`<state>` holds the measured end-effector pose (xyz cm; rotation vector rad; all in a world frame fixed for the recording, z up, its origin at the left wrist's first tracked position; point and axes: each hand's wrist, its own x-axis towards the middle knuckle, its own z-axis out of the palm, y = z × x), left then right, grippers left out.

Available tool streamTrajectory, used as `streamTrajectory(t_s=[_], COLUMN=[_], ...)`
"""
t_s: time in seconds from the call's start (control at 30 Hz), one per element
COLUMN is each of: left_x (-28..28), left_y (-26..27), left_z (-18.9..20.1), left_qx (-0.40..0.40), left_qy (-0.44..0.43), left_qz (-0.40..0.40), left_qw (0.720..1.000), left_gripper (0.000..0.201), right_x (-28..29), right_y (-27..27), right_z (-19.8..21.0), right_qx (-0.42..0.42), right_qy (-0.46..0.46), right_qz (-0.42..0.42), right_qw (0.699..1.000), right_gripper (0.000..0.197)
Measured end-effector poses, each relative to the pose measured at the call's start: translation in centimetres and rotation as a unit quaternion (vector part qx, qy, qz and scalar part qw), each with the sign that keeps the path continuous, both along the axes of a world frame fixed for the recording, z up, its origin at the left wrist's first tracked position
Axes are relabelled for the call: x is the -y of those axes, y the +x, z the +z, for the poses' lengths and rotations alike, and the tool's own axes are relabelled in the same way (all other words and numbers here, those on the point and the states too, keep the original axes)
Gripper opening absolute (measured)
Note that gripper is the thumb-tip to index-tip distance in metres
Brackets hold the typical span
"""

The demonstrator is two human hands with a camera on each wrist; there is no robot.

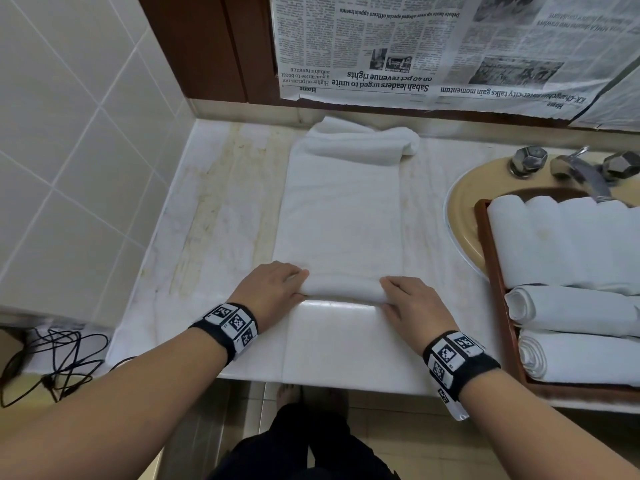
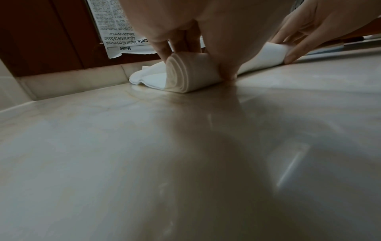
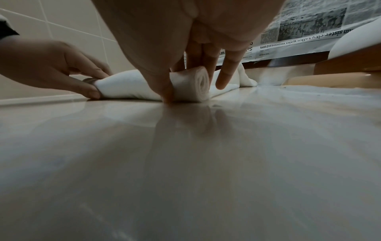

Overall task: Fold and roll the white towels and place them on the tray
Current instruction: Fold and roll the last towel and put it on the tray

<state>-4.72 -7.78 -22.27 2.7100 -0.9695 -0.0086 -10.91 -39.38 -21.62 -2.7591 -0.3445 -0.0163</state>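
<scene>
A white towel (image 1: 343, 216) lies folded lengthwise on the counter, its near end wound into a small roll (image 1: 341, 289). My left hand (image 1: 273, 289) grips the roll's left end (image 2: 185, 76), thumb at the front and fingers behind. My right hand (image 1: 410, 301) grips the right end (image 3: 193, 84) the same way, one finger stretched past it. The towel's far end (image 1: 363, 140) is bunched near the wall. A wooden tray (image 1: 498, 292) at the right holds several rolled white towels (image 1: 571, 306).
The tray sits over a beige sink (image 1: 464, 209) with chrome taps (image 1: 568, 168). Newspaper (image 1: 433, 50) hangs on the back wall. White tiles (image 1: 69, 150) close the left side. Black cables (image 1: 52, 362) lie at the lower left. The counter edge (image 1: 311, 379) is just in front of me.
</scene>
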Motion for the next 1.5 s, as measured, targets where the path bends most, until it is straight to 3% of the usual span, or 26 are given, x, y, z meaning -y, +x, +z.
streamTrajectory(t_s=[0.13,0.23,0.43,0.6,0.73,0.83,0.93,1.03,1.13,1.3,1.5], left_x=[-0.8,-1.7,-1.3,-1.1,-0.8,-0.5,-0.3,0.2,0.3,-0.6,-1.1], left_y=[0.5,1.2,2.3,2.3,1.6,1.8,2.4,2.6,1.6,-0.2,0.9], left_z=[-0.2,0.0,1.4,1.6,1.3,1.3,1.7,1.6,0.9,0.1,0.5], left_qx=[-0.026,-0.085,-0.202,-0.287,-0.249,-0.23,-0.216,-0.192,-0.118,0.009,0.027], left_qy=[-0.016,-0.03,-0.052,-0.159,-0.219,-0.228,-0.227,-0.2,-0.172,-0.059,0.006], left_qz=[-0.008,-0.001,0.047,0.21,0.257,0.274,0.274,0.262,0.238,0.14,0.1], left_qw=[1.0,0.996,0.977,0.921,0.908,0.906,0.909,0.924,0.949,0.988,0.995], left_gripper=[0.037,0.048,0.021,0.019,0.021,0.019,0.02,0.01,0.011,0.042,0.042], right_x=[0.6,1.0,2.1,2.3,2.2,2.1,1.7,1.3,1.1,0.0,0.0], right_y=[0.2,0.2,1.6,3.8,4.5,4.7,4.6,3.5,1.5,-0.5,0.4], right_z=[0.2,0.6,1.8,3.5,4.4,4.8,5.0,4.2,2.6,0.7,0.4], right_qx=[-0.039,-0.037,-0.153,-0.251,-0.281,-0.293,-0.278,-0.207,-0.119,-0.05,-0.024], right_qy=[0.0,0.002,0.033,0.012,0.08,0.123,0.113,0.069,0.045,-0.039,-0.06], right_qz=[-0.001,0.013,0.029,-0.006,-0.079,-0.092,-0.081,-0.074,-0.077,-0.035,-0.038], right_qw=[0.999,0.999,0.987,0.968,0.953,0.944,0.951,0.973,0.989,0.997,0.997], right_gripper=[0.037,0.032,0.031,0.03,0.018,0.022,0.016,0.009,0.02,0.054,0.062])
